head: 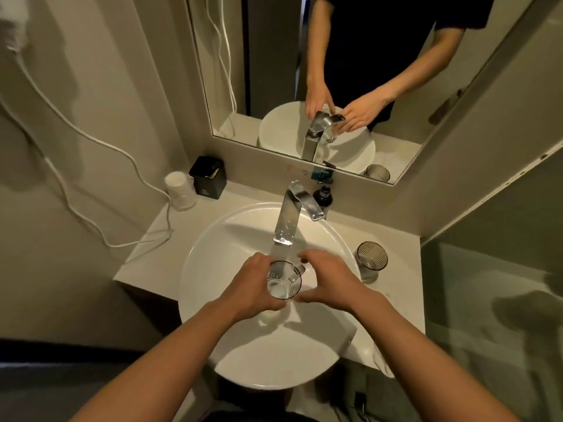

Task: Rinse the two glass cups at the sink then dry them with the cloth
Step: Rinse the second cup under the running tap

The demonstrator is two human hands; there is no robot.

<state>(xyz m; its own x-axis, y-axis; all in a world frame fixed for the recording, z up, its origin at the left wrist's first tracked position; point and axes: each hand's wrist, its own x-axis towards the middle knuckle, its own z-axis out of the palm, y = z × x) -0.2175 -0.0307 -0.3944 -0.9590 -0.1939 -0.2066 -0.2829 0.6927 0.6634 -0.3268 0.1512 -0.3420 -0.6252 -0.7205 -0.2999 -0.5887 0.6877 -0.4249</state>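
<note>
A clear glass cup point(285, 281) is held over the round white sink point(207, 260), just below the spout of the chrome tap point(288, 220). My left hand point(253, 281) grips its left side, with the mouth tilted toward me. A pale stream of water seems to fall from the spout. My right hand point(329, 278) curves around the cup's right side with fingers apart; I cannot tell whether it touches the glass. A second, ribbed glass cup point(371, 258) stands upright on the counter right of the sink. A white cloth point(368, 351) lies on the counter's front right corner, partly under my right forearm.
A black box point(208, 178) and a wrapped stack of paper cups point(180, 190) stand at the counter's back left. A white cable point(122, 239) trails down the left wall. A small black bottle point(323, 194) sits behind the tap, below the mirror point(274, 71).
</note>
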